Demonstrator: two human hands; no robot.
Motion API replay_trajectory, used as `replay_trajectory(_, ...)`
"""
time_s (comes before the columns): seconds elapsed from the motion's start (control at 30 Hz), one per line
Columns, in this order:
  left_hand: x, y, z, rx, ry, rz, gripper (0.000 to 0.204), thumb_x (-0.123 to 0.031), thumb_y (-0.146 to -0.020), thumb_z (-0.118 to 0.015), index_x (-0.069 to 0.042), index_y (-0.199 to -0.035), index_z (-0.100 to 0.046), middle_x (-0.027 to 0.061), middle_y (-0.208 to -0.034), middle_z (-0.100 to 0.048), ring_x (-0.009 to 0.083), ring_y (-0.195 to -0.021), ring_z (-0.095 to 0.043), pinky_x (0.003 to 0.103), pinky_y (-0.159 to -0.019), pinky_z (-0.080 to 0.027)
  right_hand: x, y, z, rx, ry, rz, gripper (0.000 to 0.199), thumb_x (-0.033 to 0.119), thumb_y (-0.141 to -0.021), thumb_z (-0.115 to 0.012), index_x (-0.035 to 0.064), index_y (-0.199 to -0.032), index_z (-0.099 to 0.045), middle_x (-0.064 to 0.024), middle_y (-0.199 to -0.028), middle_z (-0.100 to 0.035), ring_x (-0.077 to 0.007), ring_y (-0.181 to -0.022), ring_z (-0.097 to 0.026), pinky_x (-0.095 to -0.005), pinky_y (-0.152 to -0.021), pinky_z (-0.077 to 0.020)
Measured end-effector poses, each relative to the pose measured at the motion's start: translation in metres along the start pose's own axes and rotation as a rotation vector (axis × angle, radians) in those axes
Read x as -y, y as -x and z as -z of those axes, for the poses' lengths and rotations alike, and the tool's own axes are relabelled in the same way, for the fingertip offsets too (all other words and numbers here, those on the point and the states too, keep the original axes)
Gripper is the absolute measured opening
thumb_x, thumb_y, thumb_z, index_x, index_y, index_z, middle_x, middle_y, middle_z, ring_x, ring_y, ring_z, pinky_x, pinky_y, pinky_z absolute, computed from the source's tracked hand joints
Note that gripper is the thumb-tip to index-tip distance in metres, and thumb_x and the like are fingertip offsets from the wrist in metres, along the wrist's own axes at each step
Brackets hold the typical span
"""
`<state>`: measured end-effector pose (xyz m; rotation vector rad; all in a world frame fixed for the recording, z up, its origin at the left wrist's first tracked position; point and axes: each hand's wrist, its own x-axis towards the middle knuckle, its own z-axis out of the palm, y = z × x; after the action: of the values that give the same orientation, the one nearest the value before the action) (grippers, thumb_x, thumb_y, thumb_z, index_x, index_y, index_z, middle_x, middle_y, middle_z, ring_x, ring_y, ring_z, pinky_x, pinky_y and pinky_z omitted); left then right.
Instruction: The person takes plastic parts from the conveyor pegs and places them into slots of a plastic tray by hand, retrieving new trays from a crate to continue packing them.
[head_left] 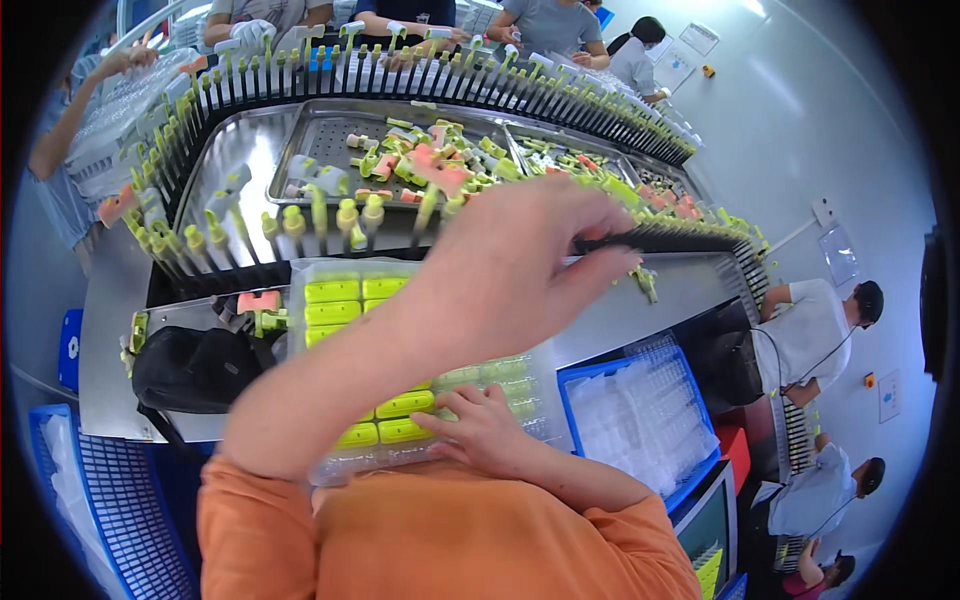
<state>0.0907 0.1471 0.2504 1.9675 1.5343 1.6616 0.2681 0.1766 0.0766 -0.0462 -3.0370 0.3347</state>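
Note:
My left hand [540, 265] reaches up and across to the right, over the work table, at the near black row of upright pegs [690, 240]. Its thumb and fingers curl round something dark that I cannot make out. Lower down, my right hand [475, 430] lies with fingers spread on a clear plastic blister tray [505, 385]. Its fingertips touch one of the yellow-green rectangular pieces [405, 430] at the tray's near end. More such pieces fill the tray's left columns; the right pockets look see-through. My left forearm hides the tray's middle.
A peg conveyor loops round metal trays [290, 185] of green and pink parts. A black bag [195, 370] sits left of the blister tray. Blue baskets stand at right [640, 420] and lower left [120, 500]. Several people work across the table and at right.

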Motion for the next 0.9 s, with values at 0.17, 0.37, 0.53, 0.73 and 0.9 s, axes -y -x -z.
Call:
replay_trajectory(0.17,-0.002,0.027,-0.048,-0.137,0.174,-0.024,0.028,-0.014,-0.082,-0.072,-0.003,-0.107,-0.066,0.0090,-0.087,-0.065,0.0165,-0.070,-0.059,0.027,-0.061,-0.048,-0.019,0.002,-0.031,-0.080,-0.379,-0.040,0.049,0.031,-0.074,-0.074,0.0202,-0.120,-0.060,-0.0045,-0.115,-0.056,-0.0231,-0.107,-0.051,-0.0439,-0.078,-0.0389)
replay_trajectory(0.37,0.091,0.039,-0.047,0.069,0.020,0.427,0.023,-0.021,-0.082,-0.068,-0.006,-0.099,-0.068,0.0129,-0.083,-0.067,0.0296,-0.075,-0.066,0.037,-0.067,-0.052,-0.061,0.007,0.016,-0.285,-0.166,-0.069,0.038,0.026,-0.084,-0.065,0.0126,-0.119,-0.060,-0.0133,-0.110,-0.062,-0.0326,-0.105,-0.058,-0.0461,-0.087,-0.0468)
replay_trajectory(0.53,0.100,0.010,-0.068,0.225,-0.043,0.403,0.022,-0.022,-0.086,-0.064,-0.003,-0.094,-0.070,0.0163,-0.081,-0.069,0.0294,-0.075,-0.067,0.038,-0.070,-0.052,-0.157,-0.001,0.065,-0.448,-0.309,-0.582,0.033,0.027,-0.087,-0.063,0.0082,-0.114,-0.064,-0.0183,-0.100,-0.064,-0.0339,-0.100,-0.060,-0.0438,-0.086,-0.0491)
replay_trajectory(0.73,0.184,-0.046,-0.116,0.007,-0.001,0.426,0.042,-0.035,-0.088,-0.062,0.005,-0.100,-0.061,0.0222,-0.091,-0.067,0.0372,-0.090,-0.065,0.043,-0.079,-0.050,-0.114,0.025,0.040,-0.367,0.104,-0.490,0.049,0.032,-0.085,-0.066,0.0041,-0.124,-0.056,-0.0194,-0.120,-0.057,-0.0379,-0.108,-0.055,-0.0430,-0.091,-0.0461)
replay_trajectory(0.9,0.194,-0.093,-0.107,0.013,-0.342,0.589,0.057,-0.047,-0.089,-0.058,0.008,-0.103,-0.062,0.0281,-0.103,-0.065,0.0401,-0.099,-0.062,0.047,-0.086,-0.048,-0.113,0.082,0.005,-0.464,-0.105,-0.627,0.055,0.029,-0.087,-0.065,0.0020,-0.132,-0.048,-0.0215,-0.123,-0.053,-0.0369,-0.111,-0.054,-0.0418,-0.092,-0.0455)
